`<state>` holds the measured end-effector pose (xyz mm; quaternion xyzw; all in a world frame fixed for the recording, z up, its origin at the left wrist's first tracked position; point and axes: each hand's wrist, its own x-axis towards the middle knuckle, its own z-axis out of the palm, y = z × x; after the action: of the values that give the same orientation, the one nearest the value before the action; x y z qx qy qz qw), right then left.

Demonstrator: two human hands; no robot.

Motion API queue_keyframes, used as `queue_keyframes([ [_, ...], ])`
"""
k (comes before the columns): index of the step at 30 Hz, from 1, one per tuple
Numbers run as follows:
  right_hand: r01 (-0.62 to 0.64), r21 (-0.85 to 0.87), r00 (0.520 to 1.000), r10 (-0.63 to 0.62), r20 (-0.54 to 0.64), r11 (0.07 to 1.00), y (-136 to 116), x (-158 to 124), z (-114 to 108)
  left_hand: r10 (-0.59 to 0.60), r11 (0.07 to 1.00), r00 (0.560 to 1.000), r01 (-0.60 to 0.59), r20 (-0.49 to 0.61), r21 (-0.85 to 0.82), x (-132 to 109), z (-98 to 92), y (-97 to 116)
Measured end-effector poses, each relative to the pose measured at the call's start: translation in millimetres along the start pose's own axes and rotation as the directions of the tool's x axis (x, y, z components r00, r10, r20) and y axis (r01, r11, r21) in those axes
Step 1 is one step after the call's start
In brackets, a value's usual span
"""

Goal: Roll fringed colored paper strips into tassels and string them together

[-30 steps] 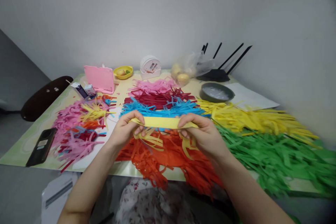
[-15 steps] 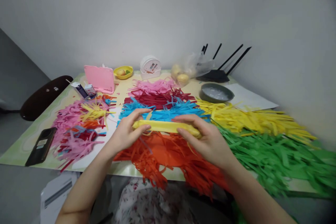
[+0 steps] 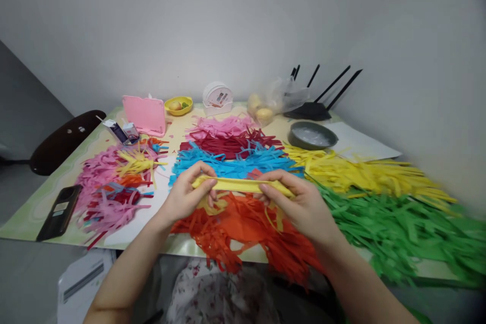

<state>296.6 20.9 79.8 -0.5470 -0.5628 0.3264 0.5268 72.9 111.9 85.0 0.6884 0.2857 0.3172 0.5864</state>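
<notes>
A strip of folded yellow tissue paper (image 3: 238,185) is stretched level between my hands. My left hand (image 3: 190,190) pinches one end between thumb and fingers, and my right hand (image 3: 291,195) grips the other end the same way. Loose yellow fringe dangles below the strip near both hands. Right under it lies orange fringed tissue paper (image 3: 243,220), partly hanging over the table's front edge. Just beyond my hands is blue fringed tissue paper (image 3: 243,167), with dark red fringed paper (image 3: 224,144) and pink fringed paper (image 3: 224,125) behind it.
Yellow fringe (image 3: 364,172) and green fringe (image 3: 395,228) spread over the right side. Mixed-colour tassels (image 3: 117,187) and a phone (image 3: 61,212) lie left. Toward the wall stand a pink tablet case (image 3: 144,115), a yellow dish (image 3: 178,106), a grey bowl (image 3: 313,135) and a black router (image 3: 309,110).
The yellow strip has turned or been pulled flatter between my hands, and more yellow fringe now hangs below it. Both hands stay in nearly the same place.
</notes>
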Motion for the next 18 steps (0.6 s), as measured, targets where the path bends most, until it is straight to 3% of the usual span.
queue_keyframes([
  [11,0.022,0.22,0.999,-0.012,-0.045,0.975,14,5,2,0.066,0.957,0.998,-0.065,-0.007,-0.281,5,6.0,-12],
  [15,0.051,0.101,0.998,-0.048,-0.036,0.994,13,4,2,0.058,0.959,0.998,-0.054,0.008,-0.278,6,6.1,-13],
  [18,0.108,-0.119,0.992,-0.115,-0.054,0.987,9,1,3,0.015,0.994,0.999,-0.02,-0.045,-0.11,6,6.3,-8],
])
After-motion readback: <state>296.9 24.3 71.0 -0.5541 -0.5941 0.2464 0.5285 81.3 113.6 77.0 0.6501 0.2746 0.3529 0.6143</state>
